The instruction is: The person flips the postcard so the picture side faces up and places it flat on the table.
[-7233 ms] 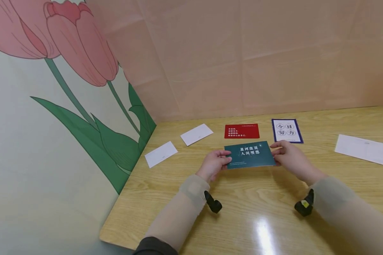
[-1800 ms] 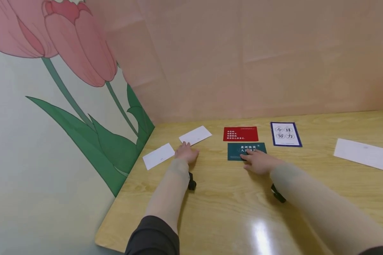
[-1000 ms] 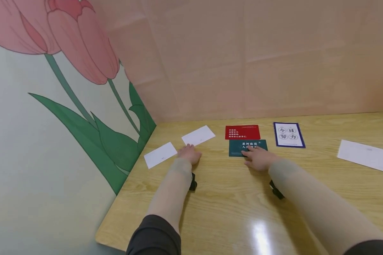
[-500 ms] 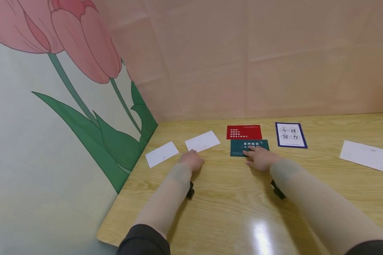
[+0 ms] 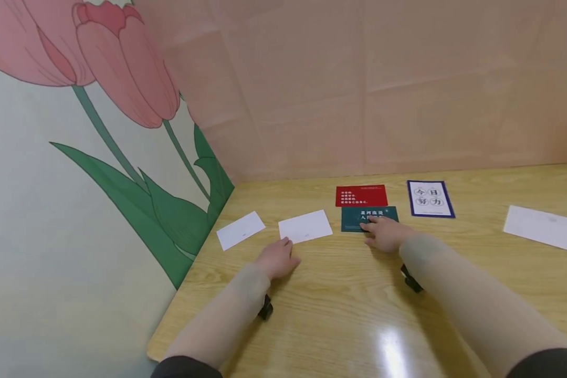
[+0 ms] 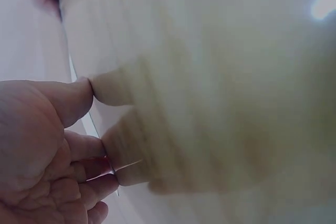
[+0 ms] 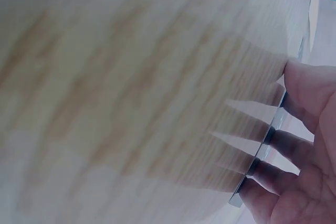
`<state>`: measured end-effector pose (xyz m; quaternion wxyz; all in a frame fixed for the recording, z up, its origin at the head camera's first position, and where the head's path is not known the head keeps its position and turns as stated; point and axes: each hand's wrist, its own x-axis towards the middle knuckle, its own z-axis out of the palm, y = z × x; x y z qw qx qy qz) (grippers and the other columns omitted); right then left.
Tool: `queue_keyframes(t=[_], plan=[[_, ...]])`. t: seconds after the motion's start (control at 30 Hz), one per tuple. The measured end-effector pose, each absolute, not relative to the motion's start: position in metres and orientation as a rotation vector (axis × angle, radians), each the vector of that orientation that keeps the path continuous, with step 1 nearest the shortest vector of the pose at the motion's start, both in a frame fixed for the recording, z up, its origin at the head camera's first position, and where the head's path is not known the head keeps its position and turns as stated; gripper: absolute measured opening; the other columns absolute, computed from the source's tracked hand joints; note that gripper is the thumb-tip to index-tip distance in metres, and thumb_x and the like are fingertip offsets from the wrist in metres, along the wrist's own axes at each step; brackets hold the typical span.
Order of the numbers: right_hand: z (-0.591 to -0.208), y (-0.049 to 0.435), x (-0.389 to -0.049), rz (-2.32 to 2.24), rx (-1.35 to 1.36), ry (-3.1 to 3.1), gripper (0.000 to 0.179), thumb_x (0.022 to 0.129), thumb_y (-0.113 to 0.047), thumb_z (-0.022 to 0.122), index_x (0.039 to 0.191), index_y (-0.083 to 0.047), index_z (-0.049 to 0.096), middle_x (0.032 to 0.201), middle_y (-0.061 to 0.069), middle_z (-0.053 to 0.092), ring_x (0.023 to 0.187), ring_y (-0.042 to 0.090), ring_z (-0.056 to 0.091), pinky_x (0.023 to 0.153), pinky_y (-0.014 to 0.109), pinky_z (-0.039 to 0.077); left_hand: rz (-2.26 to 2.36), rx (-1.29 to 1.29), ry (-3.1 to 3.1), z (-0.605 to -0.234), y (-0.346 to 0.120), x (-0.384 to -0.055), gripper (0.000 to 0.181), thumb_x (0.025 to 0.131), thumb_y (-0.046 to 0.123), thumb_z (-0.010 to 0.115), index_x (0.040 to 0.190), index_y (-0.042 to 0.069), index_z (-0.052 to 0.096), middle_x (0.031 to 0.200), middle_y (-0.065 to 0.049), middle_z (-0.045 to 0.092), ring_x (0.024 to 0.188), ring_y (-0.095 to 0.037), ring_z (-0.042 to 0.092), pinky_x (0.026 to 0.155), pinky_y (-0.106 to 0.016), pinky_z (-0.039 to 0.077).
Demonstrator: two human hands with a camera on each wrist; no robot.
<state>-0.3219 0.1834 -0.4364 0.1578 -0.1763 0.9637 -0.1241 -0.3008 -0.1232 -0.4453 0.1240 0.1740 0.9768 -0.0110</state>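
Observation:
My left hand (image 5: 277, 258) lies with fingers extended at the near-left edge of a white card (image 5: 306, 227); in the left wrist view its fingertips (image 6: 79, 103) press down on the surface. A teal card (image 5: 354, 220) with white Chinese lettering lies flat under the spread fingers of my right hand (image 5: 385, 234), which hide part of its print. The right wrist view shows these fingertips (image 7: 294, 77) resting along the card's thin edge (image 7: 257, 156). Directly behind the teal card, its long edge against it, is a red card (image 5: 361, 196) with white lettering.
Another white card (image 5: 241, 230) lies tilted at the left. A blue-bordered card (image 5: 431, 198) stands apart to the right of the red one, and a long white sheet (image 5: 545, 229) lies farther right. A tulip-painted wall (image 5: 123, 68) bounds the wooden table (image 5: 340, 304) on the left.
The teal card, earlier held up in both hands, now lies against the red card. My left hand has drawn the white card nearer and rightward, turning it straighter. My right hand stays put.

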Motion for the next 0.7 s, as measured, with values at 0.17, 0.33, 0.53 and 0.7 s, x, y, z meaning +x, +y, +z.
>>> queue_keyframes(t=[0.17,0.33,0.53,0.7], plan=[[-0.436,0.182,-0.323,-0.340,-0.508,2.762,0.055,0.098,-0.034,0.054,0.146,-0.010,0.042,0.150,0.027,0.029,0.136,0.051,0.023,0.105,0.065,0.022,-0.060,0.585,2.834,-0.444,-0.130,-0.279,0.063,0.099,0.044,0.047,0.145,0.001,0.040,0.151,-0.013,0.036,0.137,-0.028,0.036,0.111,-0.038,0.029],[-0.439,0.181,-0.326,-0.326,-0.497,2.779,0.052,0.099,-0.032,0.053,0.145,-0.010,0.043,0.150,0.027,0.030,0.135,0.050,0.025,0.105,0.064,0.023,-0.068,0.658,2.813,-0.441,-0.135,-0.258,0.063,0.099,0.044,0.049,0.144,0.001,0.040,0.151,-0.013,0.037,0.137,-0.027,0.036,0.111,-0.038,0.029],[-0.440,0.182,-0.328,-0.351,-0.464,2.769,0.051,0.099,-0.032,0.051,0.145,-0.012,0.043,0.150,0.026,0.029,0.135,0.050,0.026,0.103,0.066,0.024,-0.096,0.718,2.771,-0.440,-0.133,-0.236,0.065,0.098,0.045,0.050,0.145,0.002,0.039,0.152,-0.012,0.035,0.138,-0.025,0.034,0.112,-0.037,0.028],[-0.438,0.182,-0.331,-0.394,-0.414,2.757,0.048,0.099,-0.029,0.051,0.144,-0.013,0.045,0.149,0.026,0.032,0.134,0.051,0.026,0.102,0.067,0.025,-0.103,0.817,2.765,-0.440,-0.125,-0.222,0.065,0.098,0.046,0.050,0.144,0.001,0.040,0.151,-0.012,0.036,0.138,-0.025,0.035,0.111,-0.036,0.029]])
